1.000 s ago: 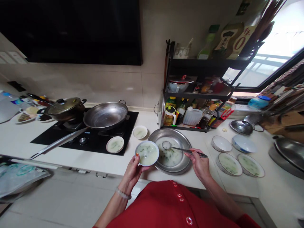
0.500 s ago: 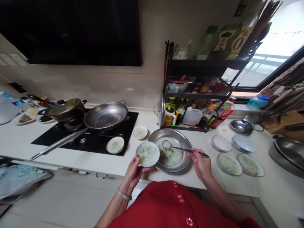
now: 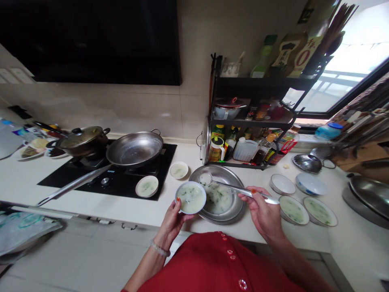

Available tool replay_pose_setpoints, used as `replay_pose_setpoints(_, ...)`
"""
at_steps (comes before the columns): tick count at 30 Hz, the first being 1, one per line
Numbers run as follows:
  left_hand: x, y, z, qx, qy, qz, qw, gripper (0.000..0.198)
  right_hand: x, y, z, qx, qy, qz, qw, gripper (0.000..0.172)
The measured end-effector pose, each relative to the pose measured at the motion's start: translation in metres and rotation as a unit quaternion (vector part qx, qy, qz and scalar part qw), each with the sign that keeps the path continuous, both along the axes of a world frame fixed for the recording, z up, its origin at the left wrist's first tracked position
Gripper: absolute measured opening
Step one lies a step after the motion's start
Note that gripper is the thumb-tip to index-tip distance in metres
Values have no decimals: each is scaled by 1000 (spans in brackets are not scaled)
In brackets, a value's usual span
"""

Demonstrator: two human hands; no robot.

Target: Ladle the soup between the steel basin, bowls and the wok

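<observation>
My left hand (image 3: 174,221) grips a white bowl (image 3: 191,197) of pale soup with green bits, thumb over its rim. The bowl is held over the left front edge of a wide steel basin (image 3: 240,182), which holds more of the same soup (image 3: 220,198). My right hand (image 3: 263,211) is closed round the handle of a metal ladle (image 3: 240,189). The ladle's scoop, with pale soup in it, is above the basin's left part, just behind the held bowl.
Filled bowls stand left, one by the hob (image 3: 147,186) and one on the counter (image 3: 178,170). Right of the basin are two filled bowls (image 3: 293,210) and two white bowls (image 3: 282,184). A steel wok (image 3: 135,149) and lidded pot (image 3: 82,141) occupy the hob. Behind is a condiment rack (image 3: 252,121).
The ladle's scoop has moved left and up, toward the basin's left rim, and my right hand has risen and shifted slightly right. The held bowl has moved slightly right.
</observation>
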State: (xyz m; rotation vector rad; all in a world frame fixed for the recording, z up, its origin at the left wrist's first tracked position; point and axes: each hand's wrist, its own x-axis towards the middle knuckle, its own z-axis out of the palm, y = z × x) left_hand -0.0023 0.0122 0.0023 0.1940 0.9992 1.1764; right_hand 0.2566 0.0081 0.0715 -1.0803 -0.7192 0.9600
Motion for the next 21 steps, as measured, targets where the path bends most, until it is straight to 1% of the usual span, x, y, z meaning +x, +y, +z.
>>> replay_pose_setpoints(3, 1, 0, 1, 6, -4, 0, 1000, 32, -6, -11, -1, 2, -60, 31, 998, 21)
replay_pose_setpoints(5, 2, 0, 2, 8, -5, -1, 1000, 30, -9, -19, -3, 23, -127, 57, 990, 20)
replay_pose_setpoints(8, 2, -1, 1, 17, -8, -6, 1000, 27, -10, -30, -3, 107, -236, 93, 961, 15)
replay_pose_setpoints(10, 2, 0, 0, 23, -8, -8, 1000, 26, -9, -35, 0, 156, -282, 124, 939, 18)
replay_pose_setpoints(13, 1, 0, 0, 22, -2, -8, 1000, 26, -6, -41, 7, 181, -322, 179, 912, 29)
replay_pose_setpoints(15, 1, 1, 0, 20, 0, -8, 1000, 26, -5, -44, 9, 189, -342, 202, 898, 32)
replay_pose_setpoints(18, 1, 1, 1, 19, -1, -4, 1000, 25, -8, -44, 7, 210, -346, 194, 894, 34)
replay_pose_setpoints(19, 1, 1, 1, 19, -3, -3, 1000, 25, -10, -43, 5, 212, -339, 176, 899, 33)
replay_pose_setpoints(21, 1, 1, 2, 18, -6, -3, 1000, 26, -13, -38, 1, 192, -315, 123, 921, 25)
